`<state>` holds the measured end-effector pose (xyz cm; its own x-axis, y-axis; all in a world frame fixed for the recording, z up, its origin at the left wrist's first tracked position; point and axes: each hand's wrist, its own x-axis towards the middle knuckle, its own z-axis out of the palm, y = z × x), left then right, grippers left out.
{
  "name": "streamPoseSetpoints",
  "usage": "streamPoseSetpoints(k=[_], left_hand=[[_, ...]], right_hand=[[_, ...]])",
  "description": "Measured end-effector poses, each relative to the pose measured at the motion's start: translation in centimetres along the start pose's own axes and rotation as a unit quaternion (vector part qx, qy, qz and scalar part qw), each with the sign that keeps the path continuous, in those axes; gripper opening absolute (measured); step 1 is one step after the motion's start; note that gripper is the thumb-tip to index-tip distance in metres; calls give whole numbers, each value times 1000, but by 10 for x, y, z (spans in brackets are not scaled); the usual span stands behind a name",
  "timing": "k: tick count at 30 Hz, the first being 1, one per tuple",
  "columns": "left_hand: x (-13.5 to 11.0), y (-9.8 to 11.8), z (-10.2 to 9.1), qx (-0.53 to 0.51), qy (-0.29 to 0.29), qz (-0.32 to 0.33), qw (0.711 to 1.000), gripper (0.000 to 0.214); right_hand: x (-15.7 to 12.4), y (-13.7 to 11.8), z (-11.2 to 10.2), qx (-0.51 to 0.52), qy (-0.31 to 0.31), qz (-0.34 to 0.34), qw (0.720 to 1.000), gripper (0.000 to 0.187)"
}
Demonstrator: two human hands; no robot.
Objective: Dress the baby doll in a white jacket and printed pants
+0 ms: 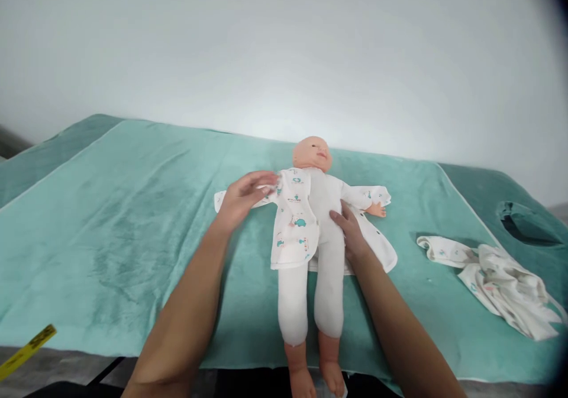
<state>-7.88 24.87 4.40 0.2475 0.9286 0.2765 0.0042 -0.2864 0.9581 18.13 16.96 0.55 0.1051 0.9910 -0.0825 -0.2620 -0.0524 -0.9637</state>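
A baby doll (pixel 331 220) with a white cloth body lies face up, its head at the far side and its feet over the near edge. Its printed white jacket (pixel 295 223) has both sleeves on the arms; one front panel covers part of the chest, while the other is spread out flat beside the body. My left hand (pixel 244 200) rests over the sleeve left of the doll's shoulder, fingers stretched out and thumb apart. Gripping the doll's waist is my right hand (pixel 350 232), thumb on the front and the other fingers partly hidden.
A teal sheet (pixel 146 238) covers the bed, which has a face hole (pixel 528 223) at the right end. Another printed white garment (pixel 510 288) lies crumpled on the right. A wall (pixel 266 49) stands behind. Yellow tape (pixel 27 350) shows at lower left.
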Motion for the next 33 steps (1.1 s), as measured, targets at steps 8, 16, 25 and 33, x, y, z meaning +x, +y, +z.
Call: streamPoseSetpoints(k=[8, 16, 25, 33], left_hand=[[7, -26, 27, 408, -9, 84, 909, 50], [8, -22, 35, 379, -59, 147, 912, 48], [-68, 19, 89, 497, 24, 103, 861, 52], [-86, 55, 114, 516, 67, -15, 854, 22]], right_hand=[[1, -5, 4, -8, 9, -1, 1000, 55], [8, -5, 12, 24, -44, 8, 999, 54], [13, 7, 8, 88, -42, 13, 995, 46], [11, 14, 1, 125, -61, -11, 990, 50]])
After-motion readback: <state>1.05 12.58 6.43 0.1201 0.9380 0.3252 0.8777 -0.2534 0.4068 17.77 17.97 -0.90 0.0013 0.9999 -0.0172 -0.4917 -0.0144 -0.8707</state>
